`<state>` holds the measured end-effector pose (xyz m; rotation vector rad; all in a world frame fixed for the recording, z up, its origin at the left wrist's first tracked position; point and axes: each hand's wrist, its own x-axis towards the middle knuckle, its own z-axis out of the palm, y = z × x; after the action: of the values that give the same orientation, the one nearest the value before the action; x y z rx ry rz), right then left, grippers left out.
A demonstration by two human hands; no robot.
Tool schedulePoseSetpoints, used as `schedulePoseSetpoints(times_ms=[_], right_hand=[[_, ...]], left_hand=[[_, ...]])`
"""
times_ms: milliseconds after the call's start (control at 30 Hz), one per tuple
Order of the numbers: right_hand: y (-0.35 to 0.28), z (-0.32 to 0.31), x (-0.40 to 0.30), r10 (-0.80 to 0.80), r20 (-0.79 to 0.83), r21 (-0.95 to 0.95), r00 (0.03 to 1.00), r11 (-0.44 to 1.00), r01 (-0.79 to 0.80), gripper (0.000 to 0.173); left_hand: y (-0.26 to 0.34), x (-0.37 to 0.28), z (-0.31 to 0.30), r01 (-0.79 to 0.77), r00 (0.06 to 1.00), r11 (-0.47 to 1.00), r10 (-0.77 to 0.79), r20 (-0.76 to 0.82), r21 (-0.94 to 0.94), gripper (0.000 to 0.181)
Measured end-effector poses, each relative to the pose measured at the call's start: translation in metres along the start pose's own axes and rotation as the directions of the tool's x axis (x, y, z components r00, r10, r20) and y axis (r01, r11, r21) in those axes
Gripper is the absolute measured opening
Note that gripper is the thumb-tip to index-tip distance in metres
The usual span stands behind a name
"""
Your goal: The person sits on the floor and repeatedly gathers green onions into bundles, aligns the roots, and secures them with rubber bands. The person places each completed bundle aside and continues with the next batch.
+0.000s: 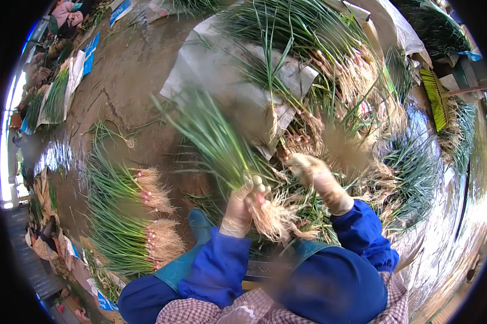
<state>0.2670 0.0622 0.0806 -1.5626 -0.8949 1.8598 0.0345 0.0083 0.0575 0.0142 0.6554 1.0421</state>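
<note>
My left hand (pixel 241 206), in a pale glove, grips a bunch of green garlic or spring onions (pixel 221 150) just above the roots. The leaves fan up and leftward, blurred by motion, and its pale stringy roots (pixel 275 218) hang to the right of the fist. My right hand (pixel 316 178), also gloved and blurred, is raised to the right of the bunch, with its fingers near the roots of loose plants (pixel 302 139). Whether it holds anything is unclear. Beyond it, a large heap of the same plants (pixel 304 28) lies partly on a whitish sheet (pixel 211 60).
Bundles with pinkish bulbs (pixel 122 218) lie in a row on the wet floor at my left. Loose leaf scraps (pixel 320 218) cover the ground before my knees. More plants (pixel 413 178) and a yellow-green broom (pixel 433 99) are at right. Another person (pixel 67 16) sits at far upper left.
</note>
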Motion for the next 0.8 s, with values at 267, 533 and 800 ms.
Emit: schedulePoseSetpoints(times_ms=[267, 533, 800], right_hand=[[-0.008, 0.053, 0.001, -0.108, 0.476, -0.293, 0.873, 0.916, 0.273, 0.039], [-0.019, 0.047, -0.027, 0.074, 0.602, -0.176, 0.795, 0.984, 0.042, 0.029], [-0.021, 0.02, -0.051, 0.254, 0.538, -0.195, 0.804, 0.965, -0.175, 0.028]], left_hand=[[0.019, -0.016, -0.002, 0.185, 0.982, 0.913, -0.19, -0.022, 0.362, 0.037], [0.027, -0.022, 0.01, 0.127, 0.989, 0.839, -0.145, -0.008, 0.53, 0.053], [0.047, -0.019, 0.003, 0.223, 0.971, 0.71, -0.222, -0.088, 0.667, 0.042]])
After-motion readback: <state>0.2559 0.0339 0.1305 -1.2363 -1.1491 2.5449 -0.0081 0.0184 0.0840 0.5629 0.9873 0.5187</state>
